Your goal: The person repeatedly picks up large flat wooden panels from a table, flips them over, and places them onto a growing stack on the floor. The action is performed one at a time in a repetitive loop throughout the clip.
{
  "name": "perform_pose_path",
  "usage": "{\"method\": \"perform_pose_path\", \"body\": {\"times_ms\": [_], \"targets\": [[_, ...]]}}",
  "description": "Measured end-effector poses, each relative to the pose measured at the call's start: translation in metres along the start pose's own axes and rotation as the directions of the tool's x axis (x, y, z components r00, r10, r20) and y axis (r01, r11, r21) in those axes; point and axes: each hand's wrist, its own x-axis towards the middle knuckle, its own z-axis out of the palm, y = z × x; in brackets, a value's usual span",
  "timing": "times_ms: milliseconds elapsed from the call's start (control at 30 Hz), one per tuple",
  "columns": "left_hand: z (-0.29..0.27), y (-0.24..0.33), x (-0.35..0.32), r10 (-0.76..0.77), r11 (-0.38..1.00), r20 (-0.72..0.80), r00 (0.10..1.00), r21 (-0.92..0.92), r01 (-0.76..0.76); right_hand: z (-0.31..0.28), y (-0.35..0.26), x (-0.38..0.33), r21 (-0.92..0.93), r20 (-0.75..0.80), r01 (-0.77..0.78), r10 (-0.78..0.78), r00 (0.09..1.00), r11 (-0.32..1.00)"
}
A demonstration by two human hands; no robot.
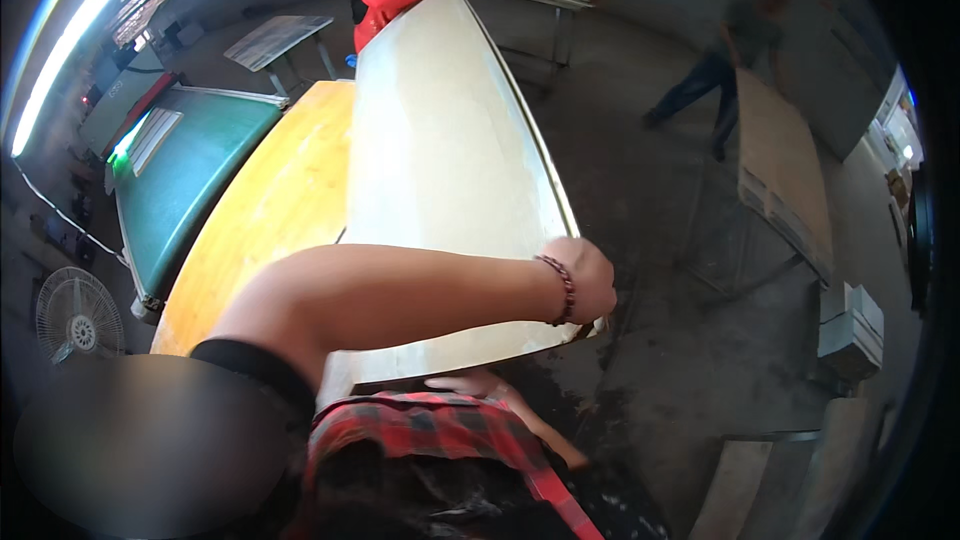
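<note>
Fan [82,332] L, nr grn tbl [200,180]; sm tbl [276,40] beyond.

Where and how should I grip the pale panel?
On the pale panel, probably the long right edge near the close corner, from the right: the panel is broad and flat, so its thin rim suits gripping; the left hand is there.

One foreground panel [440,160], one fan [82,328], apparently two co-workers [752,32]
</note>
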Motion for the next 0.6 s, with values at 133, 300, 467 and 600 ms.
{"method": "perform_pose_path", "body": {"times_ms": [133,300,467,600], "targets": [[0.075,0.014,0.133,0.066,0.997,0.298,0.952,0.027,-0.078,-0.041,-0.004,-0.08,0.787,-0.61,0.506,0.327,0.721,0.352],[0.214,-0.009,0.28,-0.006,0.92,0.577,0.817,-0.318,0.231,-0.061,0.075,-0.06,0.633,-0.733,0.679,0.571,0.371,0.372],[0.205,-0.018,0.226,-0.219,0.768,0.18,0.959,-0.575,0.283,-0.085,0.094,-0.088,0.783,-0.607,0.383,0.737,0.297,0.491],[0.317,-0.18,0.036,-0.655,0.746,-0.641,0.4,-0.467,0.475,-0.102,0.096,-0.104,0.865,-0.463,0.426,0.745,0.48,0.264]]}}
